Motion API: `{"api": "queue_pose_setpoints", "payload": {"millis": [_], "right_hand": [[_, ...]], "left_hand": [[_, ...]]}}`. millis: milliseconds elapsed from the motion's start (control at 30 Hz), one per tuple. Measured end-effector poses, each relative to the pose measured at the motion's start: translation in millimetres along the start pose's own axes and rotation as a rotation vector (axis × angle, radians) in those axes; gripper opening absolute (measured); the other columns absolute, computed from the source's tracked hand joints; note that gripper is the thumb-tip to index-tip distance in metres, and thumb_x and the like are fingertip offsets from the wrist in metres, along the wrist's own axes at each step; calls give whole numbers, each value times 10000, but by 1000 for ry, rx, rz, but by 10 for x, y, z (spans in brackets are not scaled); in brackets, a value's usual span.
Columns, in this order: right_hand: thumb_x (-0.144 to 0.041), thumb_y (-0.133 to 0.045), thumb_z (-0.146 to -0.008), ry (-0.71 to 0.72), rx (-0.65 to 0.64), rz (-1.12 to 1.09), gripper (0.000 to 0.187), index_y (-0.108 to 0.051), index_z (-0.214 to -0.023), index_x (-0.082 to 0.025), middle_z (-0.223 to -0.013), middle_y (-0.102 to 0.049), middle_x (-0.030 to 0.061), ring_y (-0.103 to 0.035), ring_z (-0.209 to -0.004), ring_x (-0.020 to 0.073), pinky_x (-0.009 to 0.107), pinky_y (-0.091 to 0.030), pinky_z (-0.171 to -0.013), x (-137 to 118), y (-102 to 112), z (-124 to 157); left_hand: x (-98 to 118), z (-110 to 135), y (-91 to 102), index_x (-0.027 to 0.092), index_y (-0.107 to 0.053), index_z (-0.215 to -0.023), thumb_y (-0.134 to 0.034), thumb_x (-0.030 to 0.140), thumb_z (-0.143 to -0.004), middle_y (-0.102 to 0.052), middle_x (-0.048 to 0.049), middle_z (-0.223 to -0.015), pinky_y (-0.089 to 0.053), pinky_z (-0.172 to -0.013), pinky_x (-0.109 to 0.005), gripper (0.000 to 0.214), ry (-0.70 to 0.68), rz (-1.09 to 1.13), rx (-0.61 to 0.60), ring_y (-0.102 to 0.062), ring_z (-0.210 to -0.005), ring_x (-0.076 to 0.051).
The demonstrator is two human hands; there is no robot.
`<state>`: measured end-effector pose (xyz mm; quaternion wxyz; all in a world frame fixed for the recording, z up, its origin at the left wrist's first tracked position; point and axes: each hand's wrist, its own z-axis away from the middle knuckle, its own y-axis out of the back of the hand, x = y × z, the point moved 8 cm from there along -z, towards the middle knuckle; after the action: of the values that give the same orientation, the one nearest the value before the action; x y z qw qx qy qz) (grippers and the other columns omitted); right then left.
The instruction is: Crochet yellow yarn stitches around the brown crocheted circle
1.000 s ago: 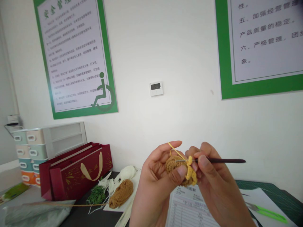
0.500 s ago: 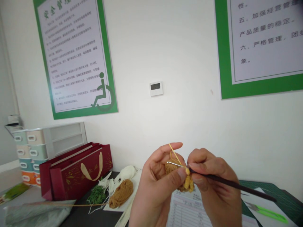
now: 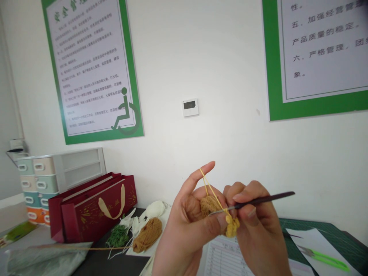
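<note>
My left hand (image 3: 186, 226) pinches a small crocheted piece (image 3: 232, 225) in yellow and brown, its index finger raised. Yellow yarn (image 3: 211, 186) loops over that finger and runs down to the work. My right hand (image 3: 255, 218) grips a crochet hook (image 3: 264, 199) by its dark handle, fingers closed round it. The hook's metal shaft lies across the top of the yellow stitches, beside the left thumb, and its tip points left. Part of the brown section is hidden behind the left fingers.
Left on the dark table are a brown yarn skein (image 3: 147, 234), green yarn (image 3: 118, 235), a red gift bag (image 3: 94, 214) and a drawer unit (image 3: 40, 188). Beneath my hands lies a printed sheet (image 3: 227, 257). Green-handled snips (image 3: 327, 258) rest on white paper over a green cutting mat (image 3: 333, 230).
The hook's handle end has swung up from pointing down-right to slightly upward, and its tip has dipped. My left index finger has lifted higher, stretching the yarn.
</note>
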<state>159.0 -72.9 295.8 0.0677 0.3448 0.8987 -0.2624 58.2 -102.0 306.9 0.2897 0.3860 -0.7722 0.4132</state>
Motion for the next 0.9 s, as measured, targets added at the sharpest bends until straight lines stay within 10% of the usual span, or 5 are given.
{"api": "queue_pose_setpoints", "payload": {"millis": [667,900], "right_hand": [[-424,-450,-1058,-381,2,-135,290,-592,-869,-256,-643,-452,-40,-379,-535,100,192,-319,-447,121,68,56],[-297,-624,-999,-41,-50,214,53,-671,-986,-277,-978,-654,13,-629,-952,136,249,-562,-836,-54,62,-22]], "left_hand": [[-89,-22,-35,249,-655,-1283,-803,83,-777,-661,-16,-836,-483,-693,-284,553,28,20,-185,-634,-769,-165],[39,-22,21,261,-660,-1262,-839,127,-798,-652,-2,-886,-495,-699,-225,514,-117,-184,87,-602,-768,-107]]}}
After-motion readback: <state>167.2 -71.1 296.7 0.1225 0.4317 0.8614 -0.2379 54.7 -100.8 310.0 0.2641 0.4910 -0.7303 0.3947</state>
